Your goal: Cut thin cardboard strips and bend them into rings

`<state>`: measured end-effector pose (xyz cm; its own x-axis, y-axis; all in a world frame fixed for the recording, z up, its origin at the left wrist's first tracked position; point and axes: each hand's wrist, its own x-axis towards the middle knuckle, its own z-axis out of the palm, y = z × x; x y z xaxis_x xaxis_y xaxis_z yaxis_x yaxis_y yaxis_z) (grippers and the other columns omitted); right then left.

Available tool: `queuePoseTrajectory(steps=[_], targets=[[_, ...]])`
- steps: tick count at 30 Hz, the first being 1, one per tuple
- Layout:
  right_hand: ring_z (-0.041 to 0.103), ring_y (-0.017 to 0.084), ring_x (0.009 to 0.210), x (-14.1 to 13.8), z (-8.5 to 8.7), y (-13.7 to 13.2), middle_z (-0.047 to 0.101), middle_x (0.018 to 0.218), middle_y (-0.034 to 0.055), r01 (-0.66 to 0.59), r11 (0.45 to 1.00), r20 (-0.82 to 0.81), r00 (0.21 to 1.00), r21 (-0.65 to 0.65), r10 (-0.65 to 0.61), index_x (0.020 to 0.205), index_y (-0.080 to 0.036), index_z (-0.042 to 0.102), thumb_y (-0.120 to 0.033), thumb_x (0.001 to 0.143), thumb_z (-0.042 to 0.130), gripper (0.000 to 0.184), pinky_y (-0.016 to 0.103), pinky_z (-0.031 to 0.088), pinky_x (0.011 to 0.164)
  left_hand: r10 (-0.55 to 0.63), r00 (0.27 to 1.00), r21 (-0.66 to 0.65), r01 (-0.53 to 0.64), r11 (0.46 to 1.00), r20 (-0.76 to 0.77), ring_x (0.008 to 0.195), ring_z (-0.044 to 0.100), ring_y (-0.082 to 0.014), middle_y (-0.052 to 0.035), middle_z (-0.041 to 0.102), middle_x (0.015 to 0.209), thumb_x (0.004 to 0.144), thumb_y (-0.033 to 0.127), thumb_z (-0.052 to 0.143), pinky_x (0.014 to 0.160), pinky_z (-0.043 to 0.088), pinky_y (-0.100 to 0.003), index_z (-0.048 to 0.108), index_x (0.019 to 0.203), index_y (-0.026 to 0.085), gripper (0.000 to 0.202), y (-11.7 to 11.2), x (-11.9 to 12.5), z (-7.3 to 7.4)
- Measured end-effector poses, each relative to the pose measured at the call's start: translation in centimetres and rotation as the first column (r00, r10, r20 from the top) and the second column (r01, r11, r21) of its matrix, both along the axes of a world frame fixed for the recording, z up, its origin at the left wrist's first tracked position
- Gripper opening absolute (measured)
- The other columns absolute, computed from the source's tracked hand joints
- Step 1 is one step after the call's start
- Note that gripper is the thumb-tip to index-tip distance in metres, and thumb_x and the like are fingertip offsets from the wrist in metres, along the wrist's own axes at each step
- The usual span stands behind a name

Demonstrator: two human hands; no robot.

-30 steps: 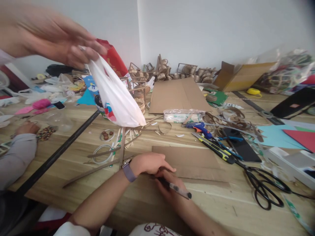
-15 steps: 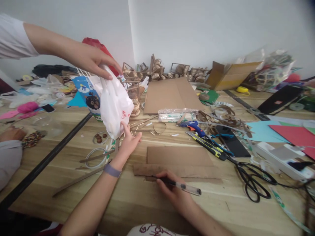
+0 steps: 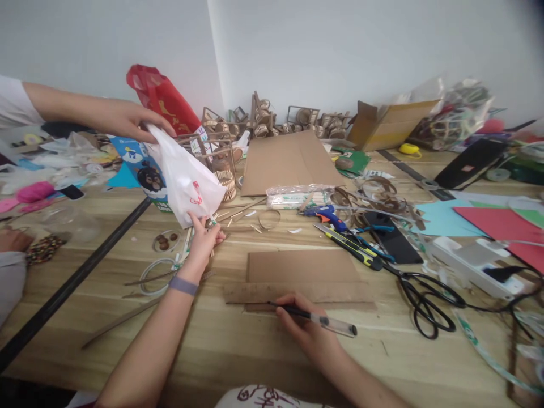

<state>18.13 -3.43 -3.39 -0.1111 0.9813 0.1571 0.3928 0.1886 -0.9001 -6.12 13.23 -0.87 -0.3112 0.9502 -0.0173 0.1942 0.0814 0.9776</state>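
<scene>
My left hand (image 3: 203, 241), a purple-grey band on its wrist, reaches forward with fingers partly spread. Its fingertips touch the lower edge of a white plastic bag (image 3: 191, 181) with red print. Another person's hand (image 3: 127, 119) grips the top of that bag from the left. In my right hand (image 3: 308, 328) is a black pen (image 3: 317, 320) with a clear barrel. The pen's tip rests at a narrow cardboard strip (image 3: 293, 293), which lies across the front of a cardboard piece (image 3: 301, 266).
At the right lie a yellow-black utility knife (image 3: 351, 246), black scissors (image 3: 425, 303), a blue glue gun (image 3: 325, 215), a phone (image 3: 395, 238) and a white power strip (image 3: 476, 266). A large cardboard sheet (image 3: 289, 161) and small brown wooden models (image 3: 263, 119) stand behind. A paper bag (image 3: 144, 173) is at left.
The other person's hand has moved down and left with the white bag, which now looks flatter and more spread out. My left hand stays at its lower edge. The pen barely moves.
</scene>
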Motion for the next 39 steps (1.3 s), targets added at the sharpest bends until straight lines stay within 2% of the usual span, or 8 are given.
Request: queuePoseTrajectory(steps=[4,7,10,14,19,22,28,39], targets=[[0.065,0.017,0.064,0.6,0.3,0.0,0.07,0.071,0.0025,0.006,1.0,0.017,1.0,-0.005,-0.006,0.086,-0.021,0.07,-0.034,0.087,0.058,0.017,0.026,0.051,0.06,-0.067,0.981,0.043,0.076,0.996,-0.18,0.072,0.068,-0.0105,-0.0199,0.035,0.157,0.087,0.017,0.062,0.07,0.06,-0.028,0.016,0.16,0.024,0.086,-1.2,1.2,-0.6],[0.066,0.017,0.064,0.8,0.5,0.2,0.071,0.071,0.0028,0.008,1.0,0.02,1.0,0.011,-0.009,0.086,-0.021,0.07,-0.034,0.087,0.058,0.018,0.026,0.051,0.06,-0.169,0.928,0.101,0.213,0.972,-0.333,0.089,0.067,-0.0169,-0.0139,0.051,0.145,0.084,0.014,0.063,0.093,0.055,-0.039,0.056,0.136,0.018,0.052,-3.0,2.8,-0.4],[0.066,0.017,0.065,1.0,0.6,0.2,0.072,0.072,0.0031,0.01,1.0,0.027,1.0,0.008,-0.011,0.086,-0.021,0.07,-0.034,0.087,0.057,0.018,0.026,0.051,0.059,-0.306,0.841,0.109,0.391,0.914,-0.447,0.103,0.065,-0.0227,-0.0105,0.063,0.128,0.083,0.013,0.064,0.102,0.049,-0.043,0.069,0.113,0.016,0.031,-4.8,4.7,0.2],[0.066,0.017,0.065,1.4,0.6,0.2,0.071,0.072,0.0024,0.026,1.0,0.04,0.999,0.006,-0.026,0.085,-0.022,0.07,-0.035,0.087,0.058,0.018,0.027,0.052,0.061,-0.439,0.712,0.071,0.563,0.823,-0.548,0.112,0.061,-0.0272,-0.0065,0.072,0.11,0.079,0.013,0.072,0.105,0.045,-0.046,0.073,0.1,0.019,0.023,-6.8,6.3,0.9],[0.066,0.018,0.066,2.0,0.4,0.3,0.072,0.072,0.0028,0.058,0.998,0.056,0.997,0.011,-0.058,0.083,-0.022,0.071,-0.037,0.086,0.057,0.02,0.028,0.052,0.062,-0.566,0.39,-0.15,0.713,0.684,-0.727,0.108,0.06,-0.0269,-0.007,0.069,0.11,0.083,0.016,0.075,0.098,0.048,-0.043,0.071,0.111,0.02,0.029,-8.3,6.6,1.2],[0.067,0.018,0.067,2.0,0.3,0.3,0.073,0.073,0.0031,0.048,0.999,0.085,0.995,0.007,-0.048,0.084,-0.023,0.071,-0.037,0.086,0.057,0.02,0.029,0.052,0.062,-0.62,0.294,-0.223,0.754,0.618,-0.727,0.104,0.059,-0.0245,-0.005,0.067,0.107,0.083,0.014,0.075,0.095,0.048,-0.04,0.072,0.112,0.022,0.031,-8.7,6.5,1.2],[0.068,0.019,0.071,1.1,-0.1,0.2,0.074,0.076,0.0023,-0.041,0.997,0.173,0.984,0.06,0.03,0.087,-0.024,0.069,-0.028,0.088,0.057,0.013,0.029,0.051,0.065,-0.699,0.236,-0.297,0.78,0.551,-0.675,0.1,0.055,-0.0217,-0.0038,0.061,0.103,0.084,0.009,0.072,0.091,0.044,-0.035,0.076,0.111,0.026,0.032,-8.5,6.2,0.9],[0.072,0.019,0.08,-0.6,-0.4,0.3,0.077,0.087,0.003,-0.134,0.982,0.274,0.957,0.131,0.094,0.091,-0.024,0.068,-0.017,0.085,0.057,0.014,0.034,0.052,0.077,-0.734,0.238,-0.286,0.811,0.511,-0.636,0.095,0.058,-0.0194,-0.0034,0.061,0.098,0.087,0.01,0.065,0.085,0.046,-0.031,0.076,0.111,0.026,0.03,-8.2,6.0,0.6]])
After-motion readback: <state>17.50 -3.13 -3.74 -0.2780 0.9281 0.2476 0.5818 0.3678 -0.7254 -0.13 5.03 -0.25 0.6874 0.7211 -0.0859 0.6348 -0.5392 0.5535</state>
